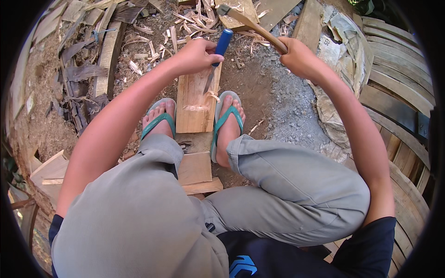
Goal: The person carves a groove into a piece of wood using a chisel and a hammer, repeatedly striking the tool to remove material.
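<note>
Head view: left fingers [216, 59] clasp chisel [223, 43], right fingers [288, 58] hammer [256, 27]; open soil [256, 88] beside board [192, 92].

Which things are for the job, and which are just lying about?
For the job:
- blue-handled chisel, in the left hand
- hammer, in the right hand
- wood block under the chisel

Seemingly just lying about:
- wood shavings
- crumpled pale sheeting
- dark strips

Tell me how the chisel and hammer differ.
The chisel has a blue handle; the hammer has a wooden one. The left hand holds the chisel, the right hand the hammer. The chisel tilts with its tip down at the board, while the hammer slants forward and to the left. Both are gripped by the handle.
</note>
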A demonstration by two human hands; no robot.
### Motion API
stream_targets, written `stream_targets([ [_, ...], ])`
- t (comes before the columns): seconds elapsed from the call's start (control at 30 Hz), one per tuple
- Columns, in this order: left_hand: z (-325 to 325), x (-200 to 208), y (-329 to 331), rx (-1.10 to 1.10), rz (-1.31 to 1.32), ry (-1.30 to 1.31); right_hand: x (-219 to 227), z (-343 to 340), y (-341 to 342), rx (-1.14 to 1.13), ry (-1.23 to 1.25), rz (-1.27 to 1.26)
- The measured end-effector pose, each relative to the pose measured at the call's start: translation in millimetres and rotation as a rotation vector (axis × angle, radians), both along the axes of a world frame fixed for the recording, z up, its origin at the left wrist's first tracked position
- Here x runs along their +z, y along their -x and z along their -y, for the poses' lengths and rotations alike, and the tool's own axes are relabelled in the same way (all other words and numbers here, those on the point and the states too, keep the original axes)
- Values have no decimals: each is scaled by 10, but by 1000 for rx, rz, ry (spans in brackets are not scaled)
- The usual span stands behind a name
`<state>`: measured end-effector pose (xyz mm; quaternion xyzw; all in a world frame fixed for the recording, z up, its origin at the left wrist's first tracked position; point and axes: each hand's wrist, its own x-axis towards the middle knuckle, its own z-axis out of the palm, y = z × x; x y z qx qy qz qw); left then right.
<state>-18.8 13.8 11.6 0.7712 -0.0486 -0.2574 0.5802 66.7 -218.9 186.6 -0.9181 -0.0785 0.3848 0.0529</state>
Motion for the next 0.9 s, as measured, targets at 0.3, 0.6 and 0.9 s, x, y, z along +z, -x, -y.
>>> stream_targets([
  [0.3,59,24,159,200,73,-110,133,51,-58,99,-100,109],
  [0.6,140,-201,-96,30,7,-214,33,-192,-105,151,171,-110],
  [0.9,159,-81,-48,76,-42,-287,50,-11,-195,70,67,20],
])
